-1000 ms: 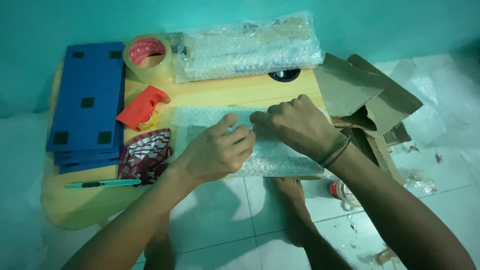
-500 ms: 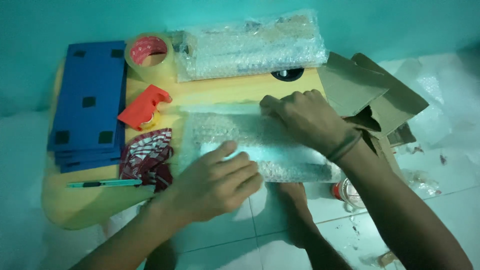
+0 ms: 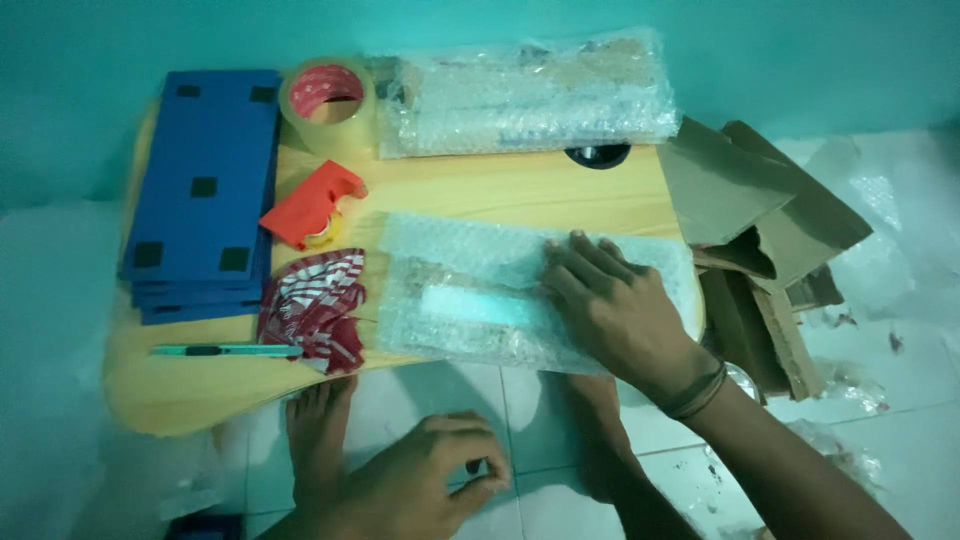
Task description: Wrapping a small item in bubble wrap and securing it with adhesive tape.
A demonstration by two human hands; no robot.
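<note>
Left hand off bubble-wrap parcel

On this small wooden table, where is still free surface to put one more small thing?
The table is bare along its near left edge, below the green pen. A second bare strip runs between the large bubble-wrap bundle at the back and the bubble-wrapped item under the right hand. The left side is crowded: blue panels, tape roll, red dispenser.

A low wooden table stands against the far teal wall; white floor tiles lie near.
</note>
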